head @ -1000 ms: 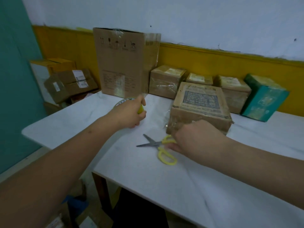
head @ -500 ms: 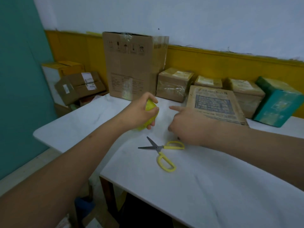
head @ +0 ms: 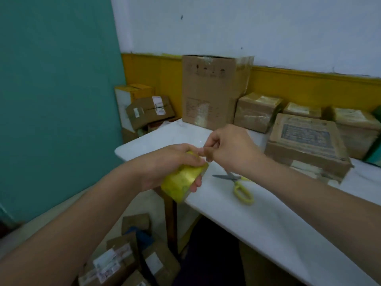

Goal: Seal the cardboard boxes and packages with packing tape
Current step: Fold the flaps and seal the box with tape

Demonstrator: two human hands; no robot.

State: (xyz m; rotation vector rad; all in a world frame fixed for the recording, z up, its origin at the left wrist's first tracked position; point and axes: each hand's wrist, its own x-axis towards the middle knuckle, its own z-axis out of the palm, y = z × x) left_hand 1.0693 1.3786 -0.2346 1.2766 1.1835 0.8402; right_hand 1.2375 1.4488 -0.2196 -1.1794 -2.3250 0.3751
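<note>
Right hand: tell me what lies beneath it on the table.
Yellow-handled scissors on the white table; blades and one loop show, the other mostly hidden by the right hand.

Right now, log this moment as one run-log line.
left hand: grips yellow tape roll | right hand: pinches at roll's top edge | scissors: on table | phase: likely freeing tape end

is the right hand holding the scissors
No, the scissors lie on the table while the right hand pinches at the tape roll held by the left hand.
</note>
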